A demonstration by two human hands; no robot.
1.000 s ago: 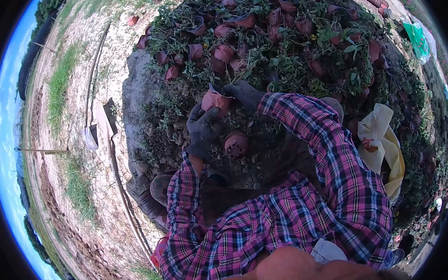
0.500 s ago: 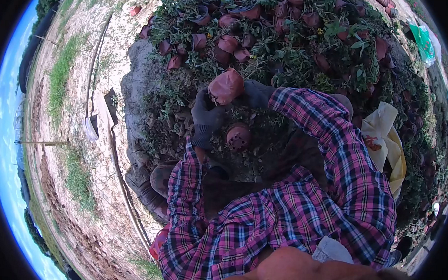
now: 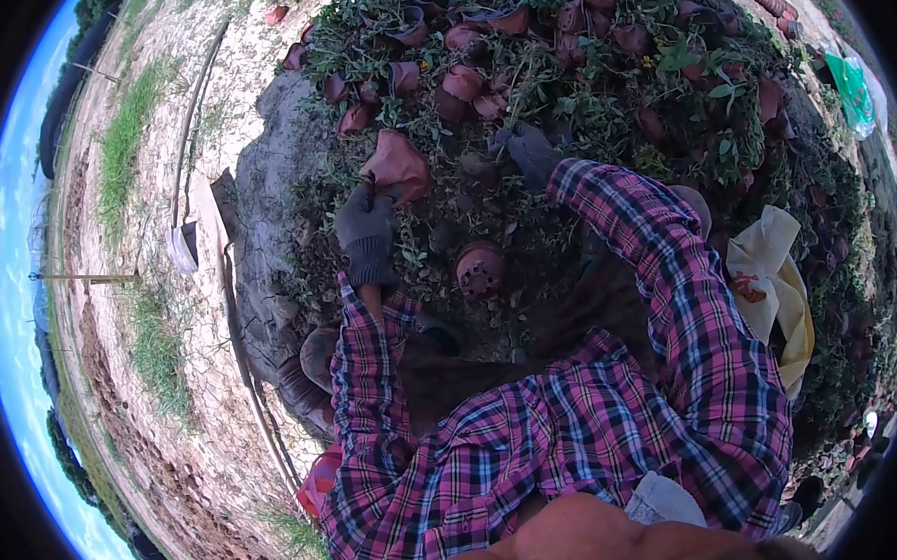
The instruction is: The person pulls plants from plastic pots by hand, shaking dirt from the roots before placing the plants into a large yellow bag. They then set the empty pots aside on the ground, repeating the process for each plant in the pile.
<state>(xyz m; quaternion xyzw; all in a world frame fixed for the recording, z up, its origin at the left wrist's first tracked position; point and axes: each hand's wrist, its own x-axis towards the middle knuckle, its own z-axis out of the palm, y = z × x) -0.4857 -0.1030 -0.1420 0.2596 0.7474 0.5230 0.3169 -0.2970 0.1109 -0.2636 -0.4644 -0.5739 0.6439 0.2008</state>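
A reddish-brown, soft-sided plant pot [image 3: 397, 165] is tilted in the grasp of my left hand [image 3: 368, 226], which wears a dark grey glove and pinches the pot's lower edge. To the right, my right hand [image 3: 530, 155], gloved alike, is apart from that pot, low over soil and weeds, with its fingers stretched out toward the left. Nothing clearly shows in them. Between and below the hands, a second reddish pot [image 3: 480, 271] rests on the soil, its base with drainage holes facing up.
Several reddish pots [image 3: 464, 84] lie among green weeds ahead. A long-handled tool [image 3: 234, 321] lies along the left, on pale dry ground. A cream and yellow sack [image 3: 769, 284] is at the right, a green bag [image 3: 850, 92] farther off.
My left hand has moved left with the pot, away from my right hand. The right hand has come off the pot and now shows its fingers over the soil.
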